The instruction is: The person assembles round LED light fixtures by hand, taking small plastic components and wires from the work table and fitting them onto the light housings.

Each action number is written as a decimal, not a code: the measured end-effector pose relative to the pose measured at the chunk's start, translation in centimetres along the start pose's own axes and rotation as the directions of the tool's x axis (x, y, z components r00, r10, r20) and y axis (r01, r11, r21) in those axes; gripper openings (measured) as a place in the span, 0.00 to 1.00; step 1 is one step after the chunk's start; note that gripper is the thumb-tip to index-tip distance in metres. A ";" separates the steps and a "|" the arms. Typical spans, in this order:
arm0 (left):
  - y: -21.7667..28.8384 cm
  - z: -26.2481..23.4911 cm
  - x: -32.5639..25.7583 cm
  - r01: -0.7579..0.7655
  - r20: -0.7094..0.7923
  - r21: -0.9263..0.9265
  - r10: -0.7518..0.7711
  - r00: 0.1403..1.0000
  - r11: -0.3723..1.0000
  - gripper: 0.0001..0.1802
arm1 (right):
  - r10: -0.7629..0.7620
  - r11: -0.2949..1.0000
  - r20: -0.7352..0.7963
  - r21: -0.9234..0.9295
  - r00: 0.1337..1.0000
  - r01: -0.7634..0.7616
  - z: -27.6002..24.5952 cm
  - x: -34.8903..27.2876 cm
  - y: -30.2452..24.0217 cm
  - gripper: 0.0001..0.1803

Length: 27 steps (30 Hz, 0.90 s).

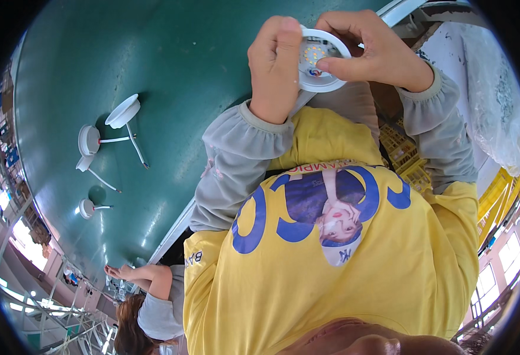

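A round white lamp housing (326, 86) is held between my two hands at the edge of the green table, its open face turned up. Inside it shows an LED board (313, 55) with a ring of small yellow chips and a few coloured wires below. My left hand (276, 68) is closed around the left side of the rim, thumb up along it. Gripping the right side, my right hand (371, 48) has its thumb reaching over the rim onto the board; its other fingers are partly hidden behind the housing.
On the green table (195, 112) to the left lie similar white lamp parts (124, 112) with white cables, including a smaller one (86, 208). A co-worker (153, 307) sits farther along. Right of me are yellow crates (411, 163) and a clear plastic bag (496, 100).
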State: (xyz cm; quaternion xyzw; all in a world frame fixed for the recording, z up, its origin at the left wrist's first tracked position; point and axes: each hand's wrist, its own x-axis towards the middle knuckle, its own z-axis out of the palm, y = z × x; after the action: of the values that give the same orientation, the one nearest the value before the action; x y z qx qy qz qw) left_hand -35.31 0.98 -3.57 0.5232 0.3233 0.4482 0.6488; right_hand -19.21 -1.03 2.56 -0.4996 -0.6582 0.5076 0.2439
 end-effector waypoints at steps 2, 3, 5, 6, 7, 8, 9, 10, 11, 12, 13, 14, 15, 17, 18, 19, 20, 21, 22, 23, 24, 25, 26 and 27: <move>-0.4 -0.1 0.1 0.058 -0.030 -0.050 -0.060 0.998 0.997 0.15 | 0.027 0.998 0.004 0.053 1.000 -0.028 0.3 0.0 0.2 0.09; -0.7 0.0 0.2 -0.009 -0.072 -0.024 0.007 0.997 1.000 0.15 | -0.008 0.989 -0.055 0.144 0.998 0.016 0.7 0.0 1.0 0.08; -0.9 -0.1 0.2 -0.076 -0.114 0.005 0.076 0.991 0.997 0.16 | -0.040 0.971 -0.117 0.230 0.992 0.066 0.6 -0.1 1.5 0.08; -0.8 -0.3 0.0 -0.038 -0.048 -0.126 0.032 0.998 0.991 0.17 | 0.022 0.947 -0.120 0.322 0.993 0.018 0.3 -0.2 1.4 0.08; -0.7 -0.5 -0.1 0.009 0.023 -0.252 -0.003 1.000 0.968 0.20 | 0.084 0.911 -0.117 0.411 0.990 -0.029 0.0 -0.3 1.3 0.08; -0.3 -0.6 -0.2 0.008 0.028 -0.255 -0.001 1.000 0.967 0.20 | 0.085 0.912 -0.122 0.409 0.989 -0.028 -0.2 -0.3 1.7 0.08; 0.4 -0.5 -0.4 0.026 0.084 -0.213 -0.008 0.996 0.977 0.19 | 0.027 0.898 -0.122 0.438 0.992 0.029 -0.5 -0.2 2.3 0.10; 0.9 -0.4 -0.6 0.042 0.139 -0.170 -0.018 0.990 0.985 0.18 | -0.031 0.880 -0.123 0.467 0.992 0.086 -0.7 -0.2 2.6 0.11; 1.1 0.1 -0.8 0.014 0.100 -0.238 0.011 0.995 0.971 0.18 | -0.028 0.863 -0.136 0.496 0.990 0.093 -0.7 -0.1 2.4 0.11; 1.2 0.1 -0.8 0.012 0.101 -0.239 0.012 0.995 0.971 0.18 | -0.028 0.864 -0.137 0.495 0.990 0.093 -0.7 0.0 2.3 0.11; 1.2 0.1 -0.8 0.007 0.111 -0.244 0.021 0.994 0.970 0.17 | -0.016 0.860 -0.130 0.504 0.991 0.080 -0.7 0.0 2.3 0.11; 1.3 0.1 -0.9 -0.002 0.124 -0.246 0.033 0.992 0.969 0.17 | -0.006 0.856 -0.126 0.512 0.992 0.070 -0.6 -0.1 2.2 0.12; 1.3 0.1 -1.0 -0.005 0.127 -0.245 0.037 0.991 0.969 0.17 | -0.009 0.857 -0.129 0.510 0.992 0.074 -0.5 -0.2 2.1 0.12; 1.0 0.0 -1.0 -0.010 0.119 -0.270 0.043 0.992 0.963 0.17 | -0.018 0.840 -0.137 0.535 0.990 0.089 -0.3 -0.1 2.1 0.11; 1.0 -0.1 -1.0 -0.008 0.122 -0.271 0.043 0.992 0.963 0.17 | -0.016 0.841 -0.140 0.534 0.990 0.089 -0.2 -0.1 2.2 0.11; 1.0 -0.3 -0.9 0.003 0.135 -0.241 0.030 0.990 0.970 0.17 | -0.027 0.838 -0.155 0.535 0.988 0.107 -0.2 0.0 2.2 0.11; 1.1 -0.4 -0.9 0.014 0.147 -0.211 0.018 0.989 0.977 0.17 | -0.039 0.836 -0.169 0.534 0.985 0.125 -0.1 0.1 2.3 0.11; 1.0 -0.3 -1.0 0.014 0.151 -0.212 0.019 0.988 0.977 0.17 | -0.038 0.837 -0.173 0.533 0.984 0.126 -0.1 0.0 2.4 0.11; 1.0 -0.1 -1.0 0.011 0.132 -0.202 0.016 0.991 0.979 0.17 | -0.053 0.839 -0.168 0.528 0.984 0.135 0.0 0.0 2.5 0.11; 1.0 -0.1 -1.0 0.010 0.114 -0.192 0.012 0.993 0.981 0.17 | -0.066 0.840 -0.164 0.523 0.984 0.144 0.0 0.0 2.6 0.11; 0.9 0.0 -1.1 0.010 0.119 -0.193 0.013 0.993 0.981 0.17 | -0.065 0.840 -0.169 0.522 0.983 0.146 -0.1 0.0 2.7 0.11; 0.9 0.0 -1.1 -0.002 0.130 -0.194 0.028 0.991 0.981 0.18 | -0.077 0.881 -0.182 0.449 0.980 0.153 -0.2 0.0 2.7 0.11; 0.9 0.0 -1.2 -0.014 0.142 -0.195 0.043 0.989 0.981 0.18 | -0.090 0.914 -0.194 0.373 0.977 0.158 -0.2 0.0 2.7 0.11; 1.0 0.0 -1.3 -0.014 0.149 -0.196 0.043 0.988 0.981 0.18 | -0.089 0.915 -0.201 0.372 0.976 0.160 -0.3 -0.1 2.8 0.11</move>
State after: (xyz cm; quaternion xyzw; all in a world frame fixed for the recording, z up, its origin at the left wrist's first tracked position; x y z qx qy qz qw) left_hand -36.04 -0.15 -2.65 0.4947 0.2200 0.4456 0.7129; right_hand -17.78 -1.04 0.09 -0.4426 -0.5514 0.5633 0.4276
